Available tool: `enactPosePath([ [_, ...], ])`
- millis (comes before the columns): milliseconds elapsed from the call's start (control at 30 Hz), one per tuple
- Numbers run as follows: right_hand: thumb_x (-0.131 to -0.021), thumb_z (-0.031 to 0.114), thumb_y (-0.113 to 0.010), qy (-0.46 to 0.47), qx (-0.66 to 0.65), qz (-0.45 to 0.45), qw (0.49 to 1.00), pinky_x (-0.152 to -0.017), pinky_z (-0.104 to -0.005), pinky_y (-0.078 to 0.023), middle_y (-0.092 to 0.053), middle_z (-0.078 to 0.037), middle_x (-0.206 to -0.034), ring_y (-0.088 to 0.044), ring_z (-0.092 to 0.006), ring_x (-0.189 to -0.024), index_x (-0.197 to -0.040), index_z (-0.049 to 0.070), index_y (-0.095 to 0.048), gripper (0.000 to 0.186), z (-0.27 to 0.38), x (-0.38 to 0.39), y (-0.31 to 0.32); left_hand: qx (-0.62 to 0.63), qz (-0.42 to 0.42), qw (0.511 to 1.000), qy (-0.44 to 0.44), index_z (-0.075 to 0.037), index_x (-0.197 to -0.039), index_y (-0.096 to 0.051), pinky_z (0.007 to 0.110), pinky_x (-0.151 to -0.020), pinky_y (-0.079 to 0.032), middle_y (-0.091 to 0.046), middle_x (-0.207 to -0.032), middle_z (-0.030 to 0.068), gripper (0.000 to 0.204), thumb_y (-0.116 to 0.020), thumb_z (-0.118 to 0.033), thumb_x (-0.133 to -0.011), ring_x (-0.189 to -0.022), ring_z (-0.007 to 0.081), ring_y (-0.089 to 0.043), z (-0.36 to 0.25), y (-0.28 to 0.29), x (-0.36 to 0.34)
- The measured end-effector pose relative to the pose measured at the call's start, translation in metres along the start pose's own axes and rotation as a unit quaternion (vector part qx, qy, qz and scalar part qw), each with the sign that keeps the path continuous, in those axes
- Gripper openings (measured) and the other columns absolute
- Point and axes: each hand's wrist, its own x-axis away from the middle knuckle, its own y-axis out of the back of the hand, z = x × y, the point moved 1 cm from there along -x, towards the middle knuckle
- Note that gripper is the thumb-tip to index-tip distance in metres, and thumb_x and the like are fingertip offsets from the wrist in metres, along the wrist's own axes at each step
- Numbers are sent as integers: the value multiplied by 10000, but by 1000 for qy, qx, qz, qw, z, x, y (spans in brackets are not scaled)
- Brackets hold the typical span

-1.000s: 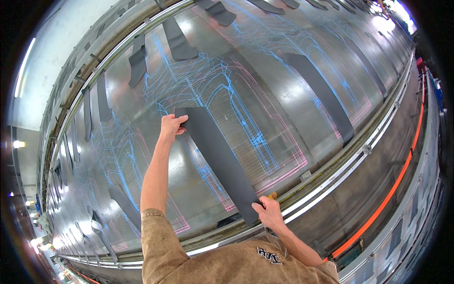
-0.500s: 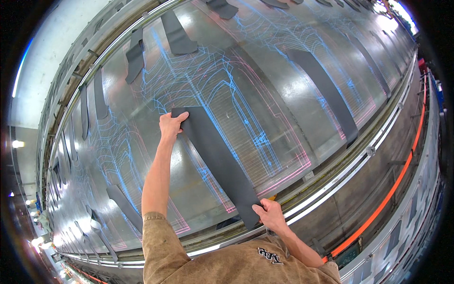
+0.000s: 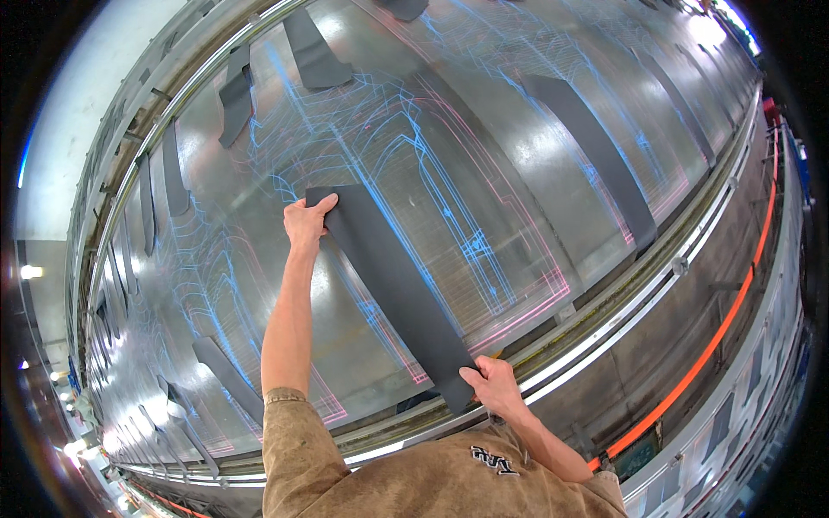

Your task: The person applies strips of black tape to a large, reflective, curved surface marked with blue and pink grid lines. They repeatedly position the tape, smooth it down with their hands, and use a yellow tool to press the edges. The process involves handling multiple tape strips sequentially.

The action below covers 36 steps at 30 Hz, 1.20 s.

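A long strip [image 3: 389, 285] of matte, dark grey sheet material is held lengthwise over the tabletop [image 3: 509, 173], its far end cut nearly square and its long edges running almost parallel. The corner of the far end is gripped by the left hand [image 3: 306, 222], with the thumb laid on the upper face and the fingers curled at the edge. The near end, where the strip extends over the tabletop's border, is pinched at its right edge by the right hand [image 3: 494, 386]. Whether the strip's middle is touching the surface beneath cannot be told.

The tabletop is smooth, grey and glossy, with pale patches of reflected light. It is crossed by thin blue lines [image 3: 471, 248], partly branching and arched, and by straighter pink lines [image 3: 557, 289] that are joined at corners. A similar grey strip [image 3: 596, 151] is laid to the right, well apart from the held one; a flared piece [image 3: 318, 53] is seen toward the far side, and a shorter strip [image 3: 229, 375] to the left. The near border is edged by a bright metal rail [image 3: 596, 335], beyond which a narrow orange band [image 3: 708, 352] is stretched in a curve.
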Motion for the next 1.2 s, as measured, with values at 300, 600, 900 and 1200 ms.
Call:
enactPosePath([
  [300, -879, 247, -682, -13, -21, 2, 1000, -556, -417, -408, -484, -160, -590, -471, -238, -534, -724, -47, -479, 389, 8, 0, 0, -21, -34, 999, -18, 31, -876, -707, 284, -485, -547, -686, -744, 88, 359, -853, -243, -697, -605, 149, -653, 13, -1, -11],
  [600, -941, 231, -622, 39, 88, -11, 995, -501, -317, -501, -574, -93, -580, -614, -139, -538, -719, -55, -560, 367, 22, 2, 7, -39, -45, 998, -32, -5, -871, -671, 250, -438, -439, -657, -731, 40, 318, -861, -214, -724, -565, 116, -602, 10, -4, -7],
  [900, -917, 260, -644, 3, 44, -29, 999, -544, -420, -453, -564, -209, -557, -584, -315, -499, -663, -56, -566, 413, 27, 3, 3, -43, -62, 995, -63, 10, -835, -710, 254, -426, -452, -659, -688, 49, 364, -874, -278, -686, -531, 124, -594, 17, -4, -11],
  [1200, -916, 270, -650, -49, 41, -4, 998, -561, -377, -507, -590, -150, -498, -635, -254, -469, -630, -40, -602, 425, 35, 3, 8, -16, -18, 999, -45, -9, -920, -638, 235, -434, -391, -635, -739, 21, 375, -877, -222, -724, -553, 98, -577, 18, -4, -15],
])
